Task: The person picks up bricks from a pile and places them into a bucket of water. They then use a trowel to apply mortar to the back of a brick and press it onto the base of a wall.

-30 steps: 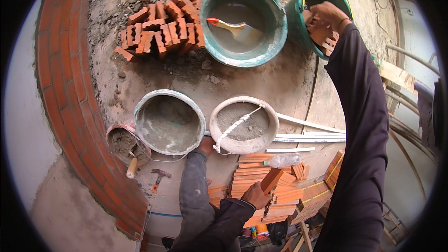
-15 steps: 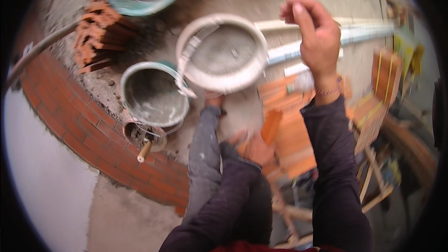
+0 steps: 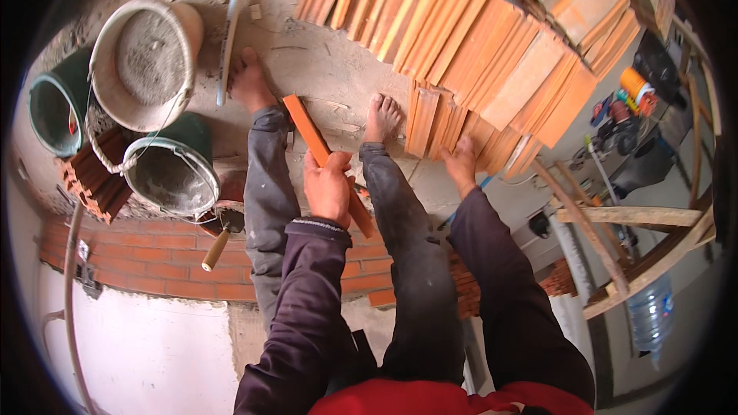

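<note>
W/ L hand (image 3: 329,187) gripping one brick (image 3: 306,124) mid-length, hold ends clear of legs (image 3: 267,184), & use R hand (image 3: 461,163), grip unclear, gently at brick stack (image 3: 480,54) edge.

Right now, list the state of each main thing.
White bucket, open, grey mix inside
Left green bucket, open
Right green bucket, open
Brick, held at a slant
Stack, bricks side by side
Trowel, not held
Left fingers, closed on brick
Right fingers, at stack, grip unclear

Head-worn fisheye — looks down on left hand (image 3: 328,188), right hand (image 3: 460,163).
</note>
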### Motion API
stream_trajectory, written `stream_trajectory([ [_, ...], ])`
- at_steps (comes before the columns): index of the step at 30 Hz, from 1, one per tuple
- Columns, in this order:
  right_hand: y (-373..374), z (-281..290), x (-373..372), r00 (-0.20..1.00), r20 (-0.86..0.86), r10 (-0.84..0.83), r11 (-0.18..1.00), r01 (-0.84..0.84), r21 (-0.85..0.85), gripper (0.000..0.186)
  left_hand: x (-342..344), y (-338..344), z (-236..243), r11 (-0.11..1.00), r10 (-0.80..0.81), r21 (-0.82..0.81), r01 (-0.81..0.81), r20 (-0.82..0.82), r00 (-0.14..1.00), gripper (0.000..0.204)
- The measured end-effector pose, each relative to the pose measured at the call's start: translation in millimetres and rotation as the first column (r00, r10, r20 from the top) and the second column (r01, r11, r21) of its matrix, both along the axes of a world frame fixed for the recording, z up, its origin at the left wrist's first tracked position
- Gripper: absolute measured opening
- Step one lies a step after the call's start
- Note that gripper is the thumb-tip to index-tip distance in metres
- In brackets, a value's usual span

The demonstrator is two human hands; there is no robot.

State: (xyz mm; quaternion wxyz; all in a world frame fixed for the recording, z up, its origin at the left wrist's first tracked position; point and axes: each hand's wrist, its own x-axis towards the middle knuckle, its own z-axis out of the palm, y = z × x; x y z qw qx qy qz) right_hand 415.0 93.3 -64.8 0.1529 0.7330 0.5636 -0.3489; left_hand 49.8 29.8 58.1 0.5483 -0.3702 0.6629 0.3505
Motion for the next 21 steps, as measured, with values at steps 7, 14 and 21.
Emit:
stream_trajectory([
  [7, -9.3, -54.3, -26.6, 0.963, 0.257, 0.083, 0.950, -0.154, 0.270, 0.081, 43.7, -15.8, -8.7, 0.973, -0.230, -0.018, 0.229, -0.062, 0.971, 0.022],
  [14, -18.8, -35.9, -36.9, 0.980, 0.131, 0.148, 0.937, -0.181, 0.299, 0.062, 52.2, -35.3, -14.0, 0.928, -0.372, -0.047, 0.370, -0.067, 0.926, 0.021],
  [21, -40.0, -55.9, -75.2, 0.993, 0.109, 0.053, 0.968, -0.078, 0.237, 0.062, 55.5, -36.4, -14.2, 0.889, -0.458, -0.038, 0.457, -0.079, 0.885, 0.021],
])
